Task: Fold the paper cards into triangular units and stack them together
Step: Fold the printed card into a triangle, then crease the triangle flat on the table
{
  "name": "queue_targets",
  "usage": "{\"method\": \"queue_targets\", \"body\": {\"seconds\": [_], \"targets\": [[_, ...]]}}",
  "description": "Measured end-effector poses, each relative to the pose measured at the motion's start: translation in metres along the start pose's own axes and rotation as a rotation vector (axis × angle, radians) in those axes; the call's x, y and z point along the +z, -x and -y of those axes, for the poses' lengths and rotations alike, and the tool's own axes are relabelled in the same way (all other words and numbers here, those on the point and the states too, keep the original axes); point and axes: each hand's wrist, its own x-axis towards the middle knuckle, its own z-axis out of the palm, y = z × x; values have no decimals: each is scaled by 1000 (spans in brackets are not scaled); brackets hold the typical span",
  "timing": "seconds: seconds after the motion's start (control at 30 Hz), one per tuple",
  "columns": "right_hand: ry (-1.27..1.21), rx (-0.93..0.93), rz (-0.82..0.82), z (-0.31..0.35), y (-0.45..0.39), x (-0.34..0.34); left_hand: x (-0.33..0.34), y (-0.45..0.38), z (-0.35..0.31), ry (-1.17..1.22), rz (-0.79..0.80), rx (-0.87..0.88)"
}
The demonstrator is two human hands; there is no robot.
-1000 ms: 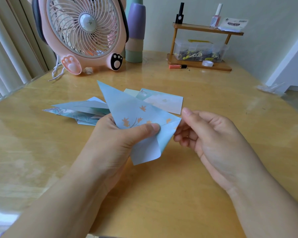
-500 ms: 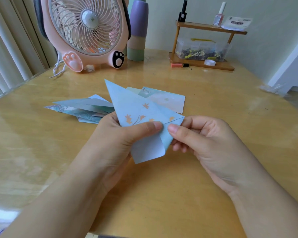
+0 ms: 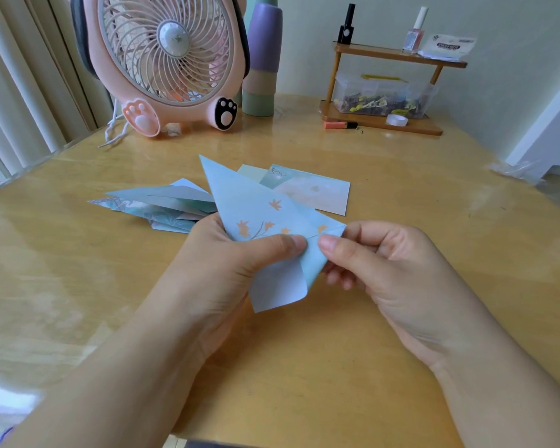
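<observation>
A light blue paper card with orange leaf prints is held above the wooden table, partly folded into a pointed triangle with a pale flap hanging below. My left hand pinches it from the left, thumb across the front. My right hand pinches its right corner between thumb and fingers. Behind on the table lie a pile of folded triangular units at the left and flat unfolded cards at the right.
A pink fan with paw feet stands at the back left, its cord on the table. A striped cylinder stands beside it. A small wooden shelf with bottles, a clear box and tape sits back right. Blinds hang left.
My right hand moved in from the right and its thumb and fingers closed on the card's right corner. The left hand kept its grip on the card.
</observation>
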Motion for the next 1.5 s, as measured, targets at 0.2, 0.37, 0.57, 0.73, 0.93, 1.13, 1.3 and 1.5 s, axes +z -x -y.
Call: {"method": "queue_targets", "body": {"seconds": [0.2,0.37,0.57,0.73,0.93,1.13,1.3,1.5], "targets": [[131,102,16,5,1,-14,-8,1,-5,-181,22,-162],[311,292,200,13,6,-16,-15,-3,-22,-481,131,-327],[605,383,152,7,15,3,-13,-1,-28,-891,101,-388],[897,306,49,5,22,15,8,2,-33,-1266,107,-364],[770,140,98,-7,26,8,23,0,-39,-1605,163,-300],[817,2,3,-18,38,8,13,16,-18,-1503,31,-126],[807,39,-16,-17,39,11,6,51,21,-1435,-392,413],[777,44,-22,-20,39,11,18,61,45,-1498,-424,421]]}}
